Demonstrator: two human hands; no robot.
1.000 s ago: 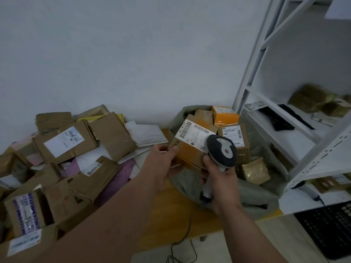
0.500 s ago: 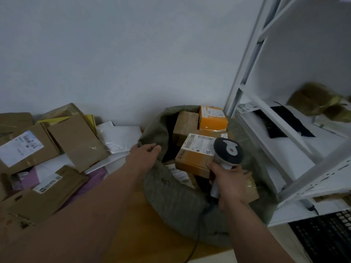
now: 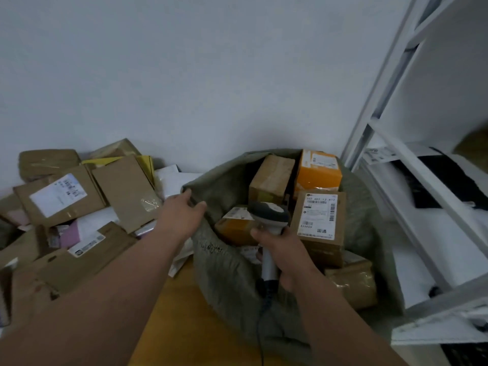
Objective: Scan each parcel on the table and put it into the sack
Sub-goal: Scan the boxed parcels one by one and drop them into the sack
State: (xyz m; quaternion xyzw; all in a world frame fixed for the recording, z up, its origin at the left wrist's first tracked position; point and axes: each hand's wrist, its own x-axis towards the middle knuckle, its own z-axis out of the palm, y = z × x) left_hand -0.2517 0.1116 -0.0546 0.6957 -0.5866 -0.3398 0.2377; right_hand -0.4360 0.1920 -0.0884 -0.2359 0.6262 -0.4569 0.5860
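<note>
A grey-green sack stands open at the table's right end, holding several boxes. Among them are an orange box, a plain brown box, a brown box with a white label and a smaller labelled box lying low inside. My right hand grips a grey barcode scanner over the sack's mouth. My left hand rests at the sack's left rim, fingers spread, holding no parcel. A pile of brown parcels covers the table to the left.
The wooden table shows bare between the pile and the sack. A white shelving unit stands close on the right with dark items on its shelves. The scanner's cable hangs down in front of the sack. A plain wall is behind.
The labelled box that my left hand held at the scanner has dropped into the sack. My left hand let go and moved to the sack's left rim. The scanner stayed over the sack.
</note>
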